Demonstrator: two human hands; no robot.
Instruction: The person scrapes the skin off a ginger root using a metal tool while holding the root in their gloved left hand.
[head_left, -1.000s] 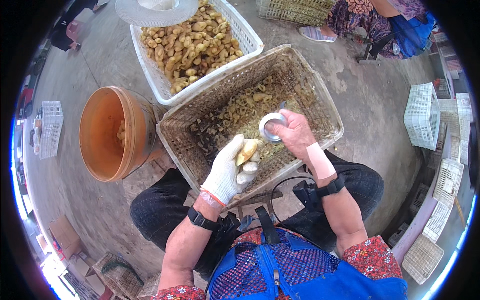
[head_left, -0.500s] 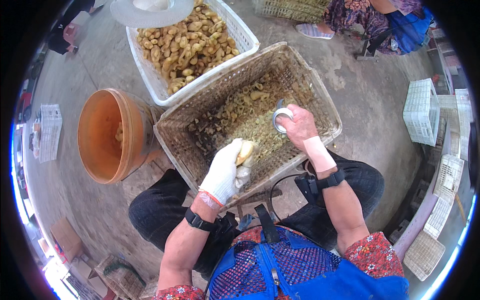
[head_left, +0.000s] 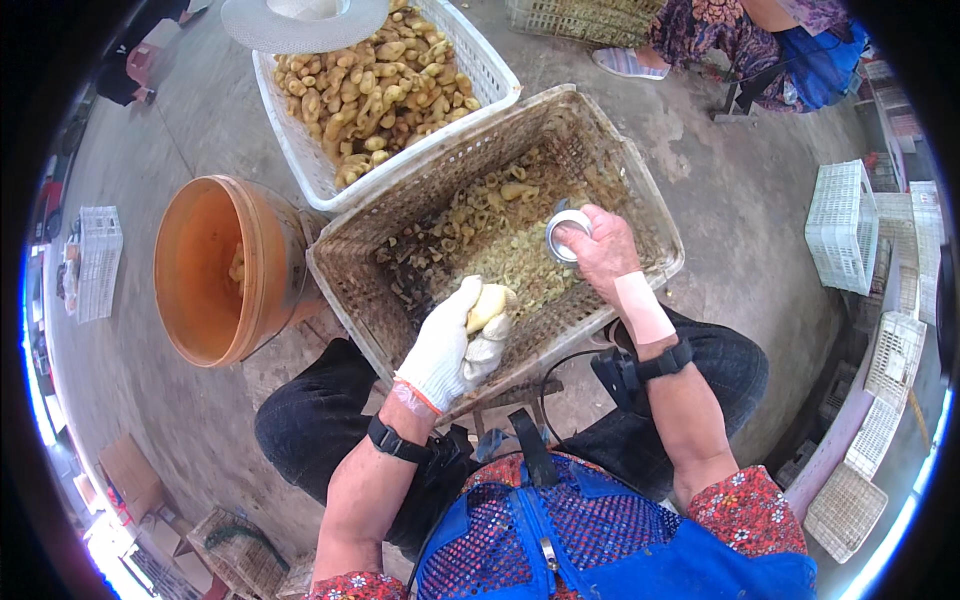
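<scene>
My left hand (head_left: 448, 338), in a white knitted glove, is closed around a piece of ginger (head_left: 487, 307) whose pale yellow side faces up. My bare right hand (head_left: 604, 255) grips a ring-shaped scraper (head_left: 568, 237) with a white and metallic rim, the thumb inside the ring. It is held apart from the ginger, to its upper right. Both hands are over a dirty plastic crate (head_left: 375, 225) with peelings and scraps (head_left: 510, 250) in it. Fingers partly hide how the scraper is gripped.
Beyond the crate is a white crate (head_left: 300, 165) heaped with ginger (head_left: 370, 95), a pale hat (head_left: 305, 25) over its corner. An orange bucket (head_left: 250, 270) with a few pieces inside stands left. Stacked crates (head_left: 842, 225) line the right. Another person's foot (head_left: 630, 63) shows at the back.
The ginger has turned in my left hand, showing more of its pale side. My right hand has tilted the scraper so its ring faces up more; its curved blade is less visible.
</scene>
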